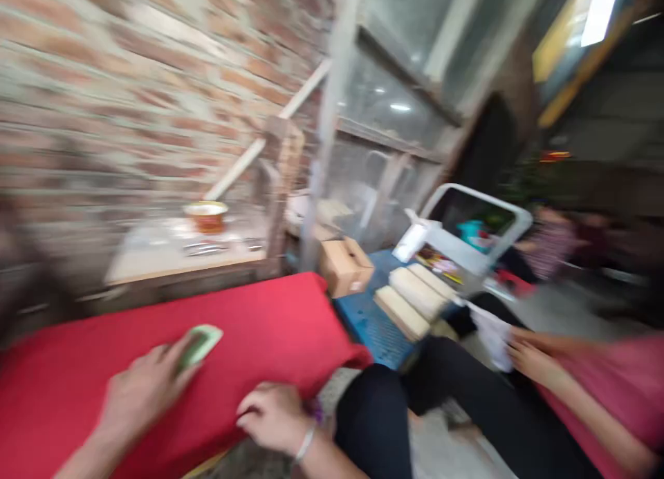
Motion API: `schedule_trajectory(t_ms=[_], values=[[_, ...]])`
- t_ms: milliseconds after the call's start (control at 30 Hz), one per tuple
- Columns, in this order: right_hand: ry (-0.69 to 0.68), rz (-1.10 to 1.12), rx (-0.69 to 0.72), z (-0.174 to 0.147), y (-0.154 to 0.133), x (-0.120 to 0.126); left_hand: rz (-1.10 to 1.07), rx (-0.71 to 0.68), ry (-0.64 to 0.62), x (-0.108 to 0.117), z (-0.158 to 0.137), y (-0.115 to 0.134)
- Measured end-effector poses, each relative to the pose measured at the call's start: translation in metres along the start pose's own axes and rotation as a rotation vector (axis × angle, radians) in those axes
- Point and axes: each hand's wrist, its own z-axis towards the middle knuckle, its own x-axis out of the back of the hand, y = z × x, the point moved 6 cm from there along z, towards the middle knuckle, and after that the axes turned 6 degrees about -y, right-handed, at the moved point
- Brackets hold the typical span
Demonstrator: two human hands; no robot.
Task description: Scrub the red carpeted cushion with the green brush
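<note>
A small flat pale-green piece (200,345) is pinched between the thumb and fingers of my left hand (145,386); blur hides its exact kind. It is over a red cloth (270,320) spread across a table or bench. To the right, my right hand (277,417) is at the cloth's near edge with its fingers curled inward and a pale band on the wrist. Whether anything lies inside those fingers is hidden. The whole view is smeared by motion.
A low shelf (155,247) by the brick wall carries a round tin (206,216). Beyond the cloth, a cardboard box (345,266) and cream stacks (415,296) rest on a blue surface (371,327). At right, a person in a pink top (617,389) holds white material (490,334).
</note>
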Motion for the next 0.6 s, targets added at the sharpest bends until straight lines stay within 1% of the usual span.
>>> schedule_trajectory(t_ms=[33,67,100,133,167,200,233,267,300,333,367,400,433,500,533,600], values=[[-0.02,0.029,0.043,-0.01,-0.006,0.006,-0.015,-0.047,0.073,0.02,-0.022,-0.002],[-0.045,0.062,0.081,-0.014,-0.008,0.013,-0.075,-0.056,0.172,0.042,-0.041,-0.012],[-0.077,0.09,0.122,-0.01,-0.007,0.019,-0.158,-0.033,0.292,0.066,-0.059,-0.029],[-0.097,0.125,0.139,0.004,-0.003,0.025,-0.254,0.014,0.421,0.091,-0.075,-0.053],[-0.07,0.2,0.091,0.028,0.002,0.029,-0.352,0.083,0.567,0.116,-0.091,-0.084],[-0.054,0.274,0.042,0.056,0.002,0.029,-0.438,0.172,0.725,0.141,-0.11,-0.12],[-0.08,0.344,0.023,0.084,-0.007,0.021,-0.514,0.281,0.887,0.163,-0.131,-0.157],[-0.128,0.409,0.042,0.11,-0.026,0.01,-0.609,0.392,1.014,0.18,-0.151,-0.192],[-0.178,0.471,0.06,0.132,-0.051,-0.003,-0.729,0.495,1.089,0.192,-0.167,-0.223],[-0.228,0.53,0.086,0.149,-0.081,-0.018,-0.874,0.581,1.098,0.199,-0.176,-0.251],[-0.265,0.59,0.109,0.164,-0.114,-0.032,-1.029,0.638,1.042,0.201,-0.176,-0.272],[-0.288,0.65,0.119,0.177,-0.145,-0.047,-1.171,0.664,0.94,0.2,-0.17,-0.287],[-0.3,0.709,0.108,0.19,-0.174,-0.063,-1.281,0.666,0.818,0.197,-0.158,-0.297],[-0.323,0.797,0.02,0.215,-0.218,-0.097,-1.399,0.627,0.604,0.187,-0.129,-0.305],[-0.351,0.819,-0.036,0.227,-0.232,-0.114,-1.431,0.6,0.534,0.182,-0.115,-0.306],[-0.442,0.842,-0.12,0.244,-0.25,-0.146,-1.501,0.544,0.437,0.17,-0.091,-0.305]])
